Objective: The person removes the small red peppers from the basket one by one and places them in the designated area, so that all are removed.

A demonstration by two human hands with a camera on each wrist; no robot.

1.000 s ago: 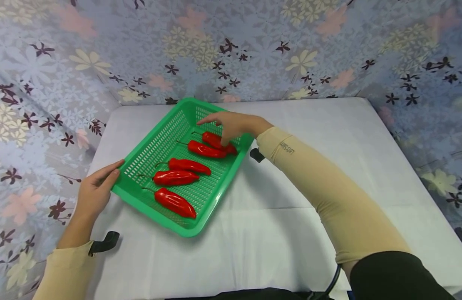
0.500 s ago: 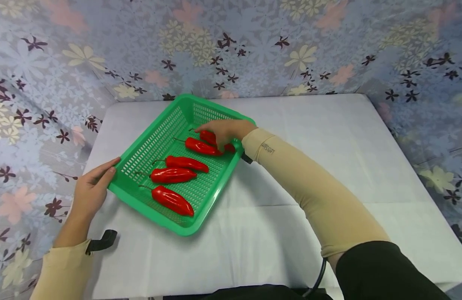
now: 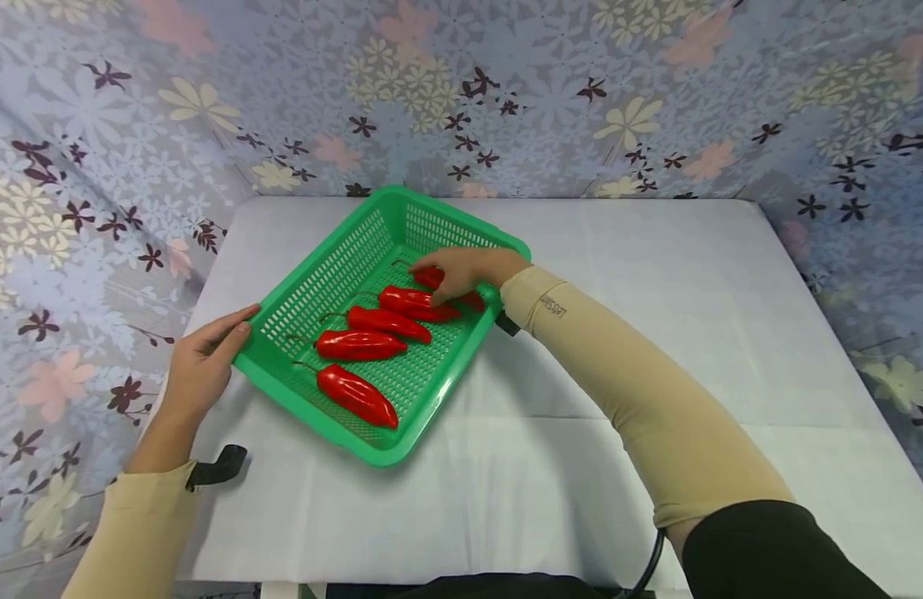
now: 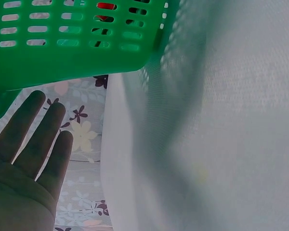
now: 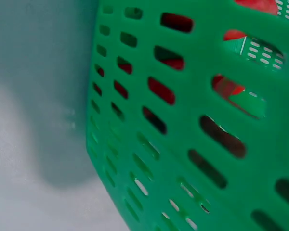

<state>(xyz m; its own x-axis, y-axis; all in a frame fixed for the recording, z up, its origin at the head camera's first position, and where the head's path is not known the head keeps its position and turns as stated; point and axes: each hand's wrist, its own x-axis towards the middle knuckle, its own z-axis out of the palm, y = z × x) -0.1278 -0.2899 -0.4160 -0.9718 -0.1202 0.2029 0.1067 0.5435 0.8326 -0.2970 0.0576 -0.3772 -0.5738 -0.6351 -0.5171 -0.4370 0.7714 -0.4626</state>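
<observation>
Several red chili peppers (image 3: 357, 394) lie side by side in a green plastic basket (image 3: 439, 391), stems toward its left side. Inside the far right end, my right hand (image 3: 469, 268) grips the farthest chili pepper (image 3: 429, 277) from above, index finger near its stem end. Its thumb reaches down against the neighbouring pepper (image 3: 420, 304). At the basket's left corner, my left hand (image 3: 207, 362) holds the rim between thumb and index finger. The left wrist view shows the other fingers (image 4: 41, 139) of that hand extended under the rim. Basket wall (image 5: 183, 120) hides the right hand in the right wrist view.
A white cloth covers the table (image 3: 656, 333), with the basket on its left half. Flower-patterned fabric (image 3: 551, 100) hangs at the back and sides. Black wrist mounts (image 3: 220, 467) stick out from both sleeves.
My right hand has come down onto the farthest pepper. The neighbouring pepper has shifted nearer the middle one. The left hand stays at the rim, while the head view has shifted slightly.
</observation>
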